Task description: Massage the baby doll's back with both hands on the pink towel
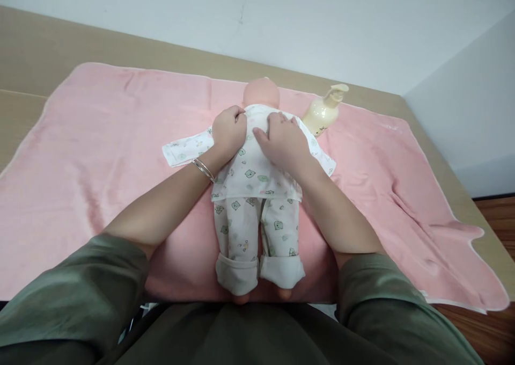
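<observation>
A baby doll (261,93) lies stretched out with its head away from me and no face showing. It wears a white printed shirt (257,177) and matching trousers (241,231) with turned-up cuffs; its feet peek out below them. At the doll's left-side shoulder in view, my left hand (230,131) is closed, fingers curled against the shirt, a bracelet on the wrist. My right hand (285,139) rests on the upper part of the shirt with the thumb spread away and the fingers partly bent over the other shoulder. The fingertips of both hands are partly hidden.
A pink blanket (120,129) covers most of the wooden table (120,43) beneath the doll. A cream pump bottle (323,112) lies tilted beside the right sleeve. White walls (322,27) rise behind and at right; brown floor (499,220) shows past the table edge.
</observation>
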Available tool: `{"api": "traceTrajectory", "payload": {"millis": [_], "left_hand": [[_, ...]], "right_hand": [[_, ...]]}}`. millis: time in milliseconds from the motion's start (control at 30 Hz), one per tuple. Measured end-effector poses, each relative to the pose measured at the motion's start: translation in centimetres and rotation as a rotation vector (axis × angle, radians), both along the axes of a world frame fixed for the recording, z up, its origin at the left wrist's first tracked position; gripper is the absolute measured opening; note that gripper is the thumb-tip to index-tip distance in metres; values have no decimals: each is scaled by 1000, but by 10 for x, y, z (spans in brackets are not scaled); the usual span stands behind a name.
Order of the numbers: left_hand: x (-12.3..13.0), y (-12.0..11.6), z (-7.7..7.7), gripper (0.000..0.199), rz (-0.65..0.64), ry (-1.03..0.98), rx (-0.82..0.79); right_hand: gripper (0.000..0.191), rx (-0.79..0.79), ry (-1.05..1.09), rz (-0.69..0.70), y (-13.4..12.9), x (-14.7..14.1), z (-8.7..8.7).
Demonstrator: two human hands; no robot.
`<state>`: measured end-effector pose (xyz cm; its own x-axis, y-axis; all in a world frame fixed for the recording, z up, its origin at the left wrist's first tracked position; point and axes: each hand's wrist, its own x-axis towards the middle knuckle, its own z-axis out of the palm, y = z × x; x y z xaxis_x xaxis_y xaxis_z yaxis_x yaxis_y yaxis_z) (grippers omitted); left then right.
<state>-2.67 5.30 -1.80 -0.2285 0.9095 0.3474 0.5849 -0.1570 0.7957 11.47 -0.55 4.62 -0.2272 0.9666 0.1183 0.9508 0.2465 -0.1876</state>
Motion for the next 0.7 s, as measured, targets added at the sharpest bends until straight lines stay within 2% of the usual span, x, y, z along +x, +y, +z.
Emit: {"api": "traceTrajectory", "payload": {"millis": [133,333,433,500,600,700], "left_hand": [[4,-6,4,32,-61,229,98],[24,-33,20,37,-157,608,107],[29,-45,20,45,-165,628,110],[29,-45,18,49,-153,586,56],[23,-37,16,48,-122,501,-58],[13,-23,16,40,-156,460,-97]], "right_hand": [[69,-49,69,-67,25,15,-5],[63,-31,112,36,38,25,-17],[59,-30,141,71,41,28,-17],[57,-32,101,68,36,25,-13],[54,21,-49,27,15,12,-4],[51,92,-179,15,-9,-3,2]]}}
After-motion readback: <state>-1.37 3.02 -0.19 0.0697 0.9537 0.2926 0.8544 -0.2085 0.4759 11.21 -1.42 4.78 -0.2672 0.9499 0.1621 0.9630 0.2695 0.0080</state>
